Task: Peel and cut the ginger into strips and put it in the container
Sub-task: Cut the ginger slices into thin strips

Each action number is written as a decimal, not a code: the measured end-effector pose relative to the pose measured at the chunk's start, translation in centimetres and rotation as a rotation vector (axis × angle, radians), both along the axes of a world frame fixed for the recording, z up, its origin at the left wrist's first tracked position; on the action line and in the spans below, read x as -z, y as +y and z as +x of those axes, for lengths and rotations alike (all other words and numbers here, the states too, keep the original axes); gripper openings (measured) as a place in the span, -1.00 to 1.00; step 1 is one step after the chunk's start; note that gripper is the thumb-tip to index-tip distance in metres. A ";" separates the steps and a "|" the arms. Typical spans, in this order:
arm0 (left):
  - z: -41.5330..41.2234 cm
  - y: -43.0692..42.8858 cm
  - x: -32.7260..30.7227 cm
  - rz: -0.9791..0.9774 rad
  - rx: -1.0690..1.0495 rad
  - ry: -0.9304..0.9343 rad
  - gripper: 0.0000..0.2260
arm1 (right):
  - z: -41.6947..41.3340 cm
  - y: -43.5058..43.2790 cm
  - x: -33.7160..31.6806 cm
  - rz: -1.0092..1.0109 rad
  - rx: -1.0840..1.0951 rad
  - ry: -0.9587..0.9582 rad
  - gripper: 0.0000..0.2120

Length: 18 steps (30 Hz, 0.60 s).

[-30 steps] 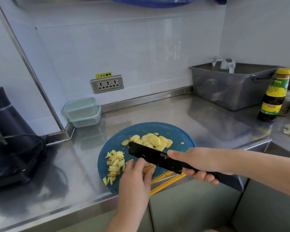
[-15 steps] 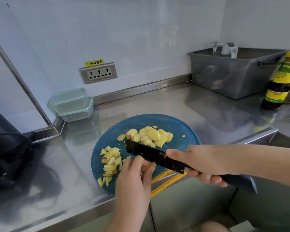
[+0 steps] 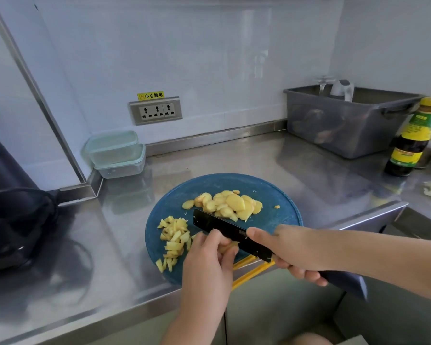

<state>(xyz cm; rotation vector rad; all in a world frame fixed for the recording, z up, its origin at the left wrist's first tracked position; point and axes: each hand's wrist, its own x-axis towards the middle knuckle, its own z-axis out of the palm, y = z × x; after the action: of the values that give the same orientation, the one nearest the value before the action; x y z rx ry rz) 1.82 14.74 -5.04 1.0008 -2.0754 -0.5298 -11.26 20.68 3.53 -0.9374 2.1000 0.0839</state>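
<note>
A small stack of ginger (image 3: 228,246) is pinched under the curled fingertips of the left hand (image 3: 207,260) at the near edge of the board (image 3: 279,195), apparently to keep it from sliding under the cut. The knife (image 3: 222,229) is clamped in the right hand (image 3: 291,247) — one finger laid along the flat black blade, probably for steadiness — and is set just beside those fingertips. Pale, smooth oval slices (image 3: 230,204) are heaped at the board's far side, ready for later cuts; short yellow strips (image 3: 174,239) are gathered at its left. The board is round, blue and matt on a shiny steel surface (image 3: 209,158). Clear stacked containers (image 3: 115,153) are kept beyond the board's left, seemingly unfilled.
</note>
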 end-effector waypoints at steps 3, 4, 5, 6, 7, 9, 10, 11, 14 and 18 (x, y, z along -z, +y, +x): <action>0.1 -0.2 0.1 0.000 -0.001 0.013 -0.85 | -0.2 0.1 0.1 -0.107 -0.006 -0.017 -0.37; 0.1 -0.2 0.1 -0.006 -0.002 0.011 -0.86 | 0.0 0.0 -0.1 -0.097 0.001 -0.011 -0.37; 0.0 -0.3 0.2 -0.013 -0.001 0.007 -0.87 | 0.4 -0.2 -0.3 -0.035 0.016 0.007 -0.34; 0.0 -0.4 0.2 -0.017 0.000 0.004 -0.87 | 0.9 -0.4 -0.5 0.023 0.022 0.034 -0.30; 0.0 -0.4 0.1 -0.016 0.000 0.000 -0.88 | 1.4 -0.7 -0.7 0.029 0.013 0.058 -0.28; 0.1 -0.4 -0.1 -0.001 0.001 -0.017 -0.89 | 2.3 -1.4 -0.7 -0.028 -0.067 0.127 -0.36; 0.1 -0.4 -0.1 0.010 0.000 -0.026 -0.89 | 2.3 -1.6 -0.5 -0.060 -0.128 0.157 -0.50; 0.2 -0.4 -0.2 0.024 0.001 -0.031 -0.90 | 2.4 -1.9 -0.2 -0.091 -0.145 0.160 -0.63; 0.3 -0.6 -0.4 0.080 0.005 -0.021 -0.90 | 2.6 -2.6 0.2 -0.102 -0.102 0.165 -0.50; 0.5 -0.7 -1.1 0.147 0.030 -0.006 -0.93 | 1.4 -2.8 0.5 -0.143 0.007 -0.027 -0.27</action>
<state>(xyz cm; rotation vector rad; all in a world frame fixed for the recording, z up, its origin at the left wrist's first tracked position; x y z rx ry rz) 2.36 14.02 -3.93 1.0567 -2.0839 -0.7038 -9.88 17.86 3.03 -1.0099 2.1053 -0.0833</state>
